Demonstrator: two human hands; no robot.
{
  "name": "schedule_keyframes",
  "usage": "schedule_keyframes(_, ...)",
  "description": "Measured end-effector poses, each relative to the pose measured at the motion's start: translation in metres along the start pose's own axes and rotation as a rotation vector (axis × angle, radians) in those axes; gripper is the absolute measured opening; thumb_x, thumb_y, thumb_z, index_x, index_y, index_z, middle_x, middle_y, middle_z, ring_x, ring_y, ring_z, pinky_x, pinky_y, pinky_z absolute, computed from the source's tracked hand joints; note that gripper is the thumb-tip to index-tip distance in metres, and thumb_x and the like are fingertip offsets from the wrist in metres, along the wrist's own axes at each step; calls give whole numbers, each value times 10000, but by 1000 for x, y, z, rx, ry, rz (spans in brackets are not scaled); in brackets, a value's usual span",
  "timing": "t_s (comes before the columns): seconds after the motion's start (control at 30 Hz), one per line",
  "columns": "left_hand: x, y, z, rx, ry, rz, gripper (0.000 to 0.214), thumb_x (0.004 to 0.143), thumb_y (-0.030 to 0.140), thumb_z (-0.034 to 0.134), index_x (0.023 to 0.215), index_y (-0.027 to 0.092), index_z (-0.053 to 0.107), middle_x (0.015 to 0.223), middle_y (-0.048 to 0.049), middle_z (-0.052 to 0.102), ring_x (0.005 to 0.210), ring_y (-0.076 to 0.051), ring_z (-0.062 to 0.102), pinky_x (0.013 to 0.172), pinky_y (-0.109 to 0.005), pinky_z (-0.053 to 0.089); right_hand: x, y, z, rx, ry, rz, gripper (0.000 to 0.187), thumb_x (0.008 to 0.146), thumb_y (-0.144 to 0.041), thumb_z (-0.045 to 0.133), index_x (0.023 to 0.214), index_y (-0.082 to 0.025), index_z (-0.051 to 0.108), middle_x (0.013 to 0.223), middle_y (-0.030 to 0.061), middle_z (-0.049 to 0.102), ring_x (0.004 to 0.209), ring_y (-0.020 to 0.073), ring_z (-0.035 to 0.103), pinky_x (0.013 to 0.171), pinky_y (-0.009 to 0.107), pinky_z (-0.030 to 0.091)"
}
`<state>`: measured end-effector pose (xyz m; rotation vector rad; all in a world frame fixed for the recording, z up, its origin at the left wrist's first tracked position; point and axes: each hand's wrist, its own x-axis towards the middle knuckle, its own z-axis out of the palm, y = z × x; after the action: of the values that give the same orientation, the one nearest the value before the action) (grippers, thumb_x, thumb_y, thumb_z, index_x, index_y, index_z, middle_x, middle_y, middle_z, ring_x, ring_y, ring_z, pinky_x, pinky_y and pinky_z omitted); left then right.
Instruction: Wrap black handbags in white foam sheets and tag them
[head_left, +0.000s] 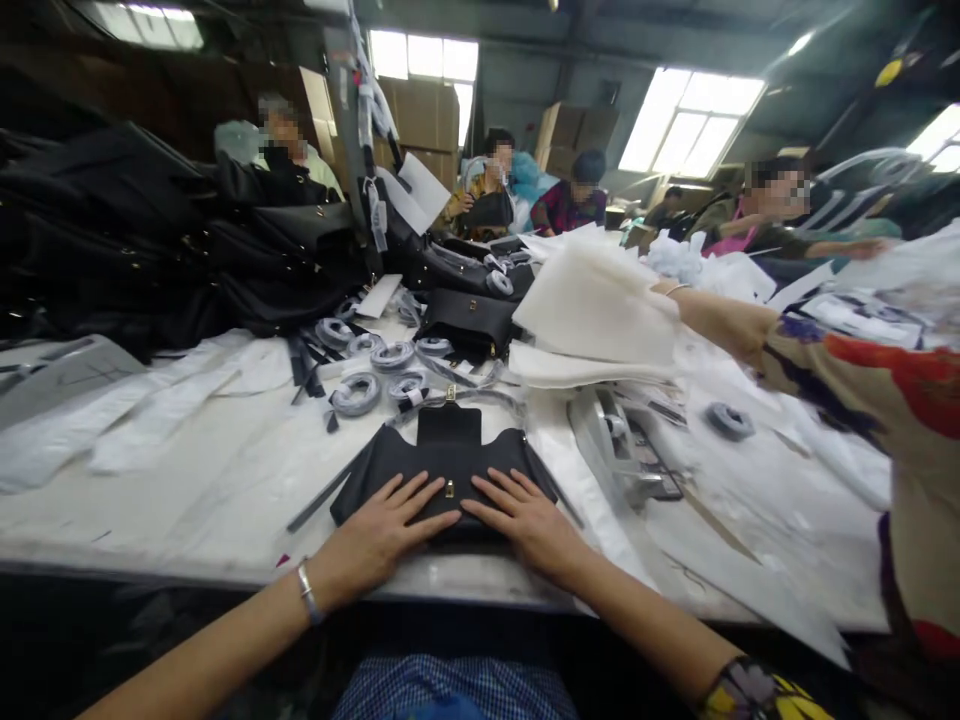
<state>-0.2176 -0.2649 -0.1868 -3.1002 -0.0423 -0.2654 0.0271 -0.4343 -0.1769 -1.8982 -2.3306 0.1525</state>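
Note:
A black handbag lies flat at the table's front edge, its tab with a gold clasp pointing away from me. A second gold fitting sits on the bag's near panel. My left hand rests on the bag's left side with fingers spread, a silver bangle at the wrist. On the right side, my right hand presses flat with its fingers apart. Both thumbs come close together just below the fitting. Neither hand grasps anything.
Wrapped strap coils and another black bag lie beyond. Black bags are heaped at left. A tape dispenser stands at right. A co-worker's arm reaches in from the right, over white sheets. Several people work behind.

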Motion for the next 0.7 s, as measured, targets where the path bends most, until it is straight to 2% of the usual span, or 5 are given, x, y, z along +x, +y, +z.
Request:
schedule_keyframes(0.13,1,8,21,-23,48,-61,706,922,397,627,1520,446,255,1613,-67,296,1454,-344,321,1123,-600,347,-6,-1,12,104,-23,8,798,873,-574,614,1557,-345,272,1654,45,171,1520,319,143,1213,588,139)
schedule_keyframes(0.33,8,18,29,39,80,-90,803,872,475,676,1535,422,227,1579,-100,362,1426,-358,368,1093,-592,384,-4,-6,4,224,-52,68,751,903,-634,548,1549,-352,293,1641,49,222,1519,317,151,1213,594,99)
schedule_keyframes(0.43,7,18,37,156,223,-67,733,907,492,616,1538,377,261,1589,-103,342,1428,-328,365,1112,-527,372,1,-1,-10,306,-29,58,617,917,-607,554,1464,-335,471,1549,57,429,1457,299,341,1200,552,218)
schedule_keyframes(0.53,8,13,39,278,336,-30,692,913,538,575,1527,359,313,1555,-98,404,1394,-303,413,1110,-455,362,6,22,-37,362,153,70,342,980,-452,533,1218,-267,695,1222,45,714,1173,199,639,1063,352,454)
schedule_keyframes(0.7,13,0,44,391,389,56,598,939,565,492,1500,403,366,1397,-59,589,1263,-263,540,1071,-391,379,12,111,-99,33,558,358,248,1000,-298,507,1110,-223,717,1101,67,737,1028,199,679,948,330,529)
